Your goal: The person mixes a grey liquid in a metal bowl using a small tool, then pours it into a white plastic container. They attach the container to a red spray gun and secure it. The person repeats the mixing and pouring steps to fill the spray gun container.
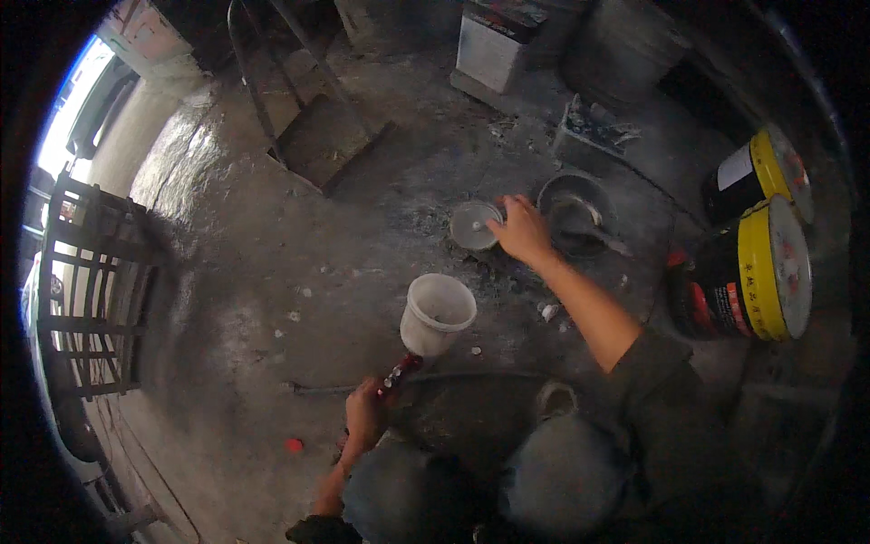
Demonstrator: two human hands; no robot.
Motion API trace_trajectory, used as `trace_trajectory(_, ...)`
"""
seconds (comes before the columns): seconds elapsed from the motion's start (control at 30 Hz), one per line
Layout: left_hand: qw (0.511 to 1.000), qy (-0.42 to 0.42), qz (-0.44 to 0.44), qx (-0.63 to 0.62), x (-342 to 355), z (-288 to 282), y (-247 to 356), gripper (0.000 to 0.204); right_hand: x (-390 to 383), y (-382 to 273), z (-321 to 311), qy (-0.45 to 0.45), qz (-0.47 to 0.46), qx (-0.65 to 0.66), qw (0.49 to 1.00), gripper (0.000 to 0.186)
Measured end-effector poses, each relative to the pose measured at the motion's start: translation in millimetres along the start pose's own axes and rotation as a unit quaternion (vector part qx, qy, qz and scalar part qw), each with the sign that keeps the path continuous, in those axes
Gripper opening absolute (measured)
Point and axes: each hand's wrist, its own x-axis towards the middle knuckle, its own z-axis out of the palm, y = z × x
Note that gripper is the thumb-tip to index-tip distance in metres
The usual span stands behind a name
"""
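My left hand [365, 417] is closed around a dark red, narrow thing [397, 375] with pale spots; its exact kind I cannot make out. Its far end lies close to the base of a white plastic bucket [430, 337], which stands with its mouth up. Farther off, my right hand [524, 231] reaches across to a round, translucent tub or lid [469, 231], with thumb and fingers closed at its right edge. Just right of that hand is a dark round basin [555, 195], with a pale-ended tool [609, 239] leaning over its near rim.
Two black-and-yellow drums [763, 267] stand at the right. A dark box of tools [589, 136] and a white square container [488, 56] are at the back. A metal hand cart [326, 150] stands far left of centre, a slatted rack [95, 281] at left. A red cap [294, 444] lies nearby.
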Motion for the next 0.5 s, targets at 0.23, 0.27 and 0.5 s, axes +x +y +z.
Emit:
trace_trajectory(0.23, 0.997, 0.024, -0.002, -0.07, -23.0, -6.5, -15.5, 0.026, 31.1, 33.8, 47.9, -0.12, 0.238, -0.003, 0.964, 0.049)
trace_trajectory(0.27, 0.997, 0.028, -0.005, -0.078, -23.9, -4.9, -14.7, 0.024, 31.7, 36.4, 49.7, -0.088, 0.238, -0.002, 0.967, 0.049)
trace_trajectory(0.5, 0.992, 0.036, 0.013, -0.116, -17.9, 4.2, -3.8, 0.025, 28.3, 12.9, -61.2, -0.126, 0.186, 0.148, 0.963, 0.03)
